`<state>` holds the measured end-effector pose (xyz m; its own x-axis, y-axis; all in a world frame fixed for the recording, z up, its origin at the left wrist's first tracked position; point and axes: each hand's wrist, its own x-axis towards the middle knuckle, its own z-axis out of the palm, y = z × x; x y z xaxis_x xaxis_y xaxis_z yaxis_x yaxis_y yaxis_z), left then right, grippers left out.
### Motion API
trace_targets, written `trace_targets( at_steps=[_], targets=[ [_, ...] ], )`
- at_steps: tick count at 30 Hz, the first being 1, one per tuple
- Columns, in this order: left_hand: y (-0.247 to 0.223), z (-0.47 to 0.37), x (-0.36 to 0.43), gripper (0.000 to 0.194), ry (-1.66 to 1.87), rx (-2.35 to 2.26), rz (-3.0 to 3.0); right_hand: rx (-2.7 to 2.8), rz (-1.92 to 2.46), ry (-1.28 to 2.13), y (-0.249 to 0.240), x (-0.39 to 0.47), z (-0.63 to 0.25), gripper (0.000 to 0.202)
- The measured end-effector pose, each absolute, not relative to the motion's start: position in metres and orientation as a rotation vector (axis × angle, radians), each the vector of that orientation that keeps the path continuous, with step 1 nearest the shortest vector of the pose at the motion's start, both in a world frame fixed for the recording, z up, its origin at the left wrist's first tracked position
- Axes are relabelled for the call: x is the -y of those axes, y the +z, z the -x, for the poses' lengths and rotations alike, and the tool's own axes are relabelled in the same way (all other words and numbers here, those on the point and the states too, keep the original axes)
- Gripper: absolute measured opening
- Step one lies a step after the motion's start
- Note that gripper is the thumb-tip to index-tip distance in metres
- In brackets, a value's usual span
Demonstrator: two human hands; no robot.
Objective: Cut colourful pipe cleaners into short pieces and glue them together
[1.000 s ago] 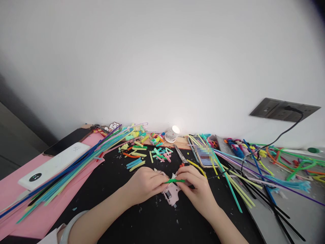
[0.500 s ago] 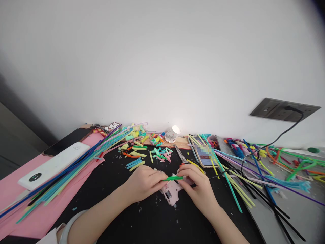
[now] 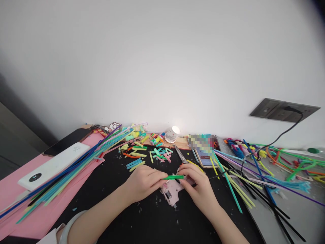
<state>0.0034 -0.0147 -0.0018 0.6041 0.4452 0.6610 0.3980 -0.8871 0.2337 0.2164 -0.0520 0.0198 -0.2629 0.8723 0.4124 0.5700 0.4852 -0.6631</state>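
My left hand (image 3: 146,181) is closed, with thumb and forefinger pinching a short green pipe cleaner piece (image 3: 174,177) that points to the right. My right hand (image 3: 196,181) is around the free end of that piece, its thumb and forefinger parted; whether they touch it I cannot tell. Under both hands a pale pink glue gun (image 3: 170,193) lies on the black mat (image 3: 142,220), partly covered by my fingers. Just beyond my right hand lie scissors (image 3: 180,154), their handles mostly hidden.
Cut pipe cleaner pieces (image 3: 135,164) lie behind my hands. A lit white paper cup (image 3: 172,135) stands by the wall. Long pipe cleaners (image 3: 83,166) cross the left side, near a white power bank (image 3: 53,166). A phone (image 3: 207,161) and a black cable (image 3: 284,134) are on the right.
My right thumb and forefinger have parted slightly at the end of the green piece. My left hand keeps its pinch almost in the same place.
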Motion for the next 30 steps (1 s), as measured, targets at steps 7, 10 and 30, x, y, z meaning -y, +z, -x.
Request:
trace_targets(
  at_steps=[7,10,30],
  targets=[
    [-0.0007,-0.0041,0.0154,0.011,1.173,-0.723,-2.754,1.944,1.206,0.535,0.0189,0.0526,-0.2163,0.011],
    [-0.0003,-0.0037,0.0156,0.01,1.164,-0.72,-2.749,1.938,1.196,0.545,0.019,0.0531,-0.2168,0.012],
    [-0.0017,-0.0044,0.0148,0.01,1.224,-0.755,-2.758,1.734,1.153,0.856,0.018,0.0529,-0.2169,0.017]
  ],
)
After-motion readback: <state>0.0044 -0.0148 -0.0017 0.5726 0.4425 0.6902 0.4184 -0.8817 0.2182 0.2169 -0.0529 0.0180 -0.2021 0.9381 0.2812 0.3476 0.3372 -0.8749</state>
